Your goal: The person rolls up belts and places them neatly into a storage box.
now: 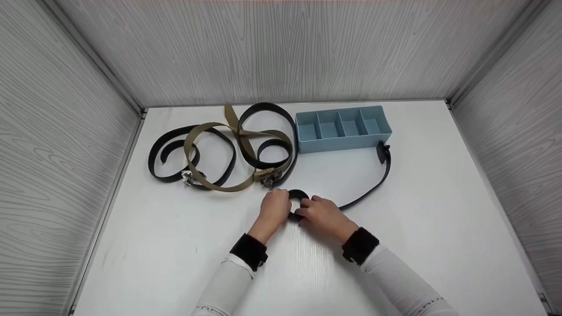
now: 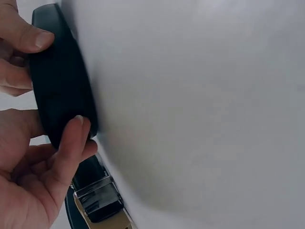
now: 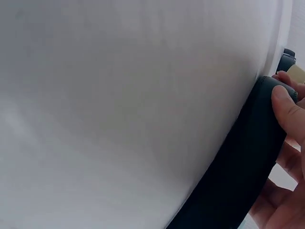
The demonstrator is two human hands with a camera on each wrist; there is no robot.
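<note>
A black belt is rolled into a small coil on the white table, standing on its edge. My left hand holds the coil's left side, with fingertips pressed on its outer face in the left wrist view. From the right, my right hand grips the coil, and its thumb lies on the strap in the right wrist view. The unrolled strap curves out from behind the right hand and up to a dark buckle by the tray.
A blue tray with several compartments stands at the back. Left of it, a tan belt overlaps two loosely looped black belts, one at left and one in the middle. Their buckles lie close beyond my left hand. Panels enclose the table.
</note>
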